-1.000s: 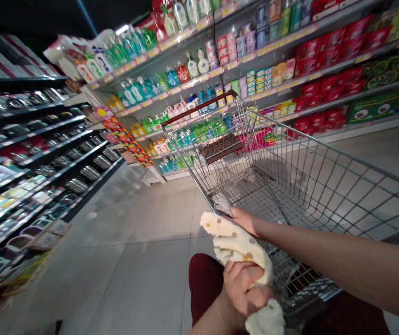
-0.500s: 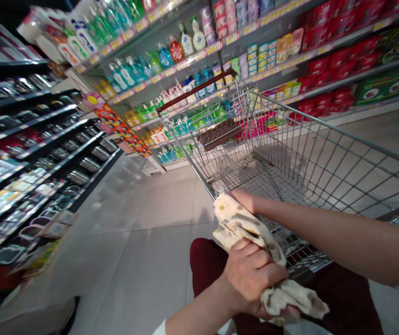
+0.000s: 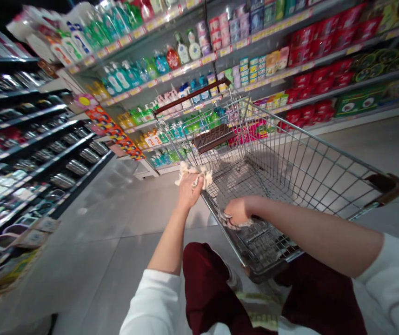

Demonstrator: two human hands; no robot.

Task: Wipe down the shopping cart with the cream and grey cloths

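Okay, so here's what we had: a person standing at a wire shopping cart (image 3: 300, 153) in a store aisle, both hands working along the same side of it. The left hand (image 3: 188, 191) was up by the top rail (image 3: 180, 154), with a bunched cloth (image 3: 193, 174), pale and crumpled, poking out above the knuckles. Those fingers (image 3: 199, 184) were curled tight and pressed together around it, though we couldn't see the tips. The cloth looked squeezed between the hand and the rail, which would explain the tight fist, since that grip kept it packed against the metal.

Further down the same rail, the right hand (image 3: 239, 210) lay palm-down with its fingers (image 3: 228, 215) curled over the wire and a pale strip of cloth (image 3: 232, 225) showing underneath. We couldn't tell whether that strip was part of the same cloth. Both forearms came forward out of white sleeves (image 3: 154, 302), so the hands were reaching away from the body to get there. Behind the cart stood shelves of soap bottles (image 3: 129, 79), steel pots (image 3: 76, 167) lined the other side of the aisle, and dark red trousers (image 3: 206, 288) showed at the bottom of the view.
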